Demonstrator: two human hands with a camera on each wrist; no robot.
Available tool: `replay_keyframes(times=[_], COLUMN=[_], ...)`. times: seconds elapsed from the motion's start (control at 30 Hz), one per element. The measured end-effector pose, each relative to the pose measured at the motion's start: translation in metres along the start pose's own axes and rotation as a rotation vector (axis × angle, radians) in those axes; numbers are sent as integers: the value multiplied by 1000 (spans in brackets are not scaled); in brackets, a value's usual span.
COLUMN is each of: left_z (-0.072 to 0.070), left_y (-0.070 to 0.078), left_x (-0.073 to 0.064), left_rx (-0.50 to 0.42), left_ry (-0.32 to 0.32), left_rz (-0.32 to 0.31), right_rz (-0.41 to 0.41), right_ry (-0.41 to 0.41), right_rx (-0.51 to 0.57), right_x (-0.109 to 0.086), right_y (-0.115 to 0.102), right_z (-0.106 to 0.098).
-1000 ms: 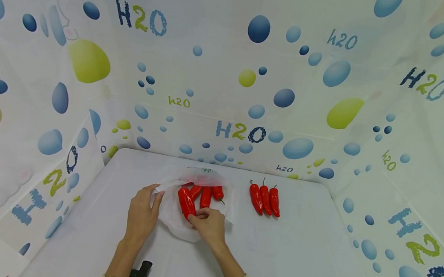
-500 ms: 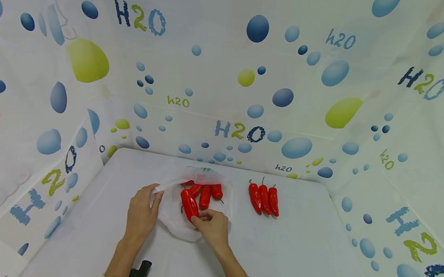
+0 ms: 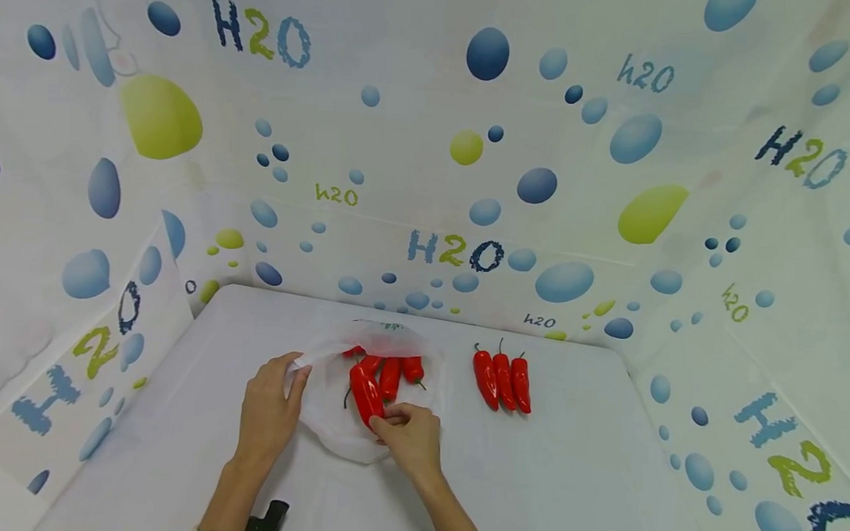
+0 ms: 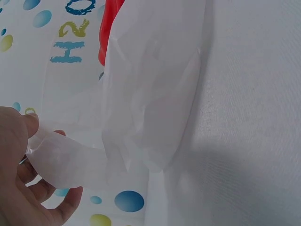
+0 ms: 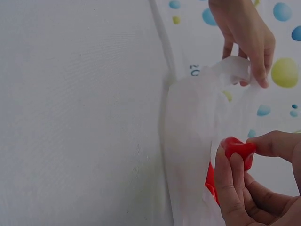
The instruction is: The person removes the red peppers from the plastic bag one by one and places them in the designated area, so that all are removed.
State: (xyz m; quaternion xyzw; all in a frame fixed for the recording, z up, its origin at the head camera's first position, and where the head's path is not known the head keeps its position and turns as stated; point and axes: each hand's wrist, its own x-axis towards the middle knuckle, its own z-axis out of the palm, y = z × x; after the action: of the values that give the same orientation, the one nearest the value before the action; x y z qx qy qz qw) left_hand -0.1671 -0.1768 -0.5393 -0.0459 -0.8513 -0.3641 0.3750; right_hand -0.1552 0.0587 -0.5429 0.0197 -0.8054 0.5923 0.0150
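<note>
A thin white plastic bag (image 3: 334, 442) lies on the table with its mouth held up. My left hand (image 3: 271, 408) pinches the bag's edge between thumb and fingers; the left wrist view shows the film (image 4: 70, 162) stretched from that grip. With thumb and fingertips my right hand (image 3: 412, 441) pinches the near end of a glossy red chili pepper (image 3: 366, 388), which slants over the bag's opening. In the right wrist view the pepper's rounded tip (image 5: 240, 151) shows between the fingers. Several red peppers (image 3: 390, 377) lie inside the bag behind it, their far ends partly covered by the film.
To the right of the bag, three red chili peppers (image 3: 503, 381) lie side by side on the white table (image 3: 566, 458), stems pointing away. Sheeting (image 3: 429, 156) printed with drops and "H2O" lettering walls in the back and sides. A black strap piece (image 3: 268, 520) shows at the left wrist.
My right hand has shifted slightly right and toward me with the pepper, exposing a bit more of the peppers behind. The left hand keeps its hold on the bag's edge.
</note>
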Motion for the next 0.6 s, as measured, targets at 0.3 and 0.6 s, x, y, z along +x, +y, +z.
replay_keyframes(times=[0.3, 0.6], left_z=[-1, -1], left_y=[0, 2], left_x=[0, -2], left_rx=[-3, -4], left_ry=[5, -13], left_rz=[9, -24], right_rz=[16, 37], right_ry=[-1, 12], right_rx=[-32, -32], right_x=[1, -3], right_y=[0, -3], right_z=[-8, -18])
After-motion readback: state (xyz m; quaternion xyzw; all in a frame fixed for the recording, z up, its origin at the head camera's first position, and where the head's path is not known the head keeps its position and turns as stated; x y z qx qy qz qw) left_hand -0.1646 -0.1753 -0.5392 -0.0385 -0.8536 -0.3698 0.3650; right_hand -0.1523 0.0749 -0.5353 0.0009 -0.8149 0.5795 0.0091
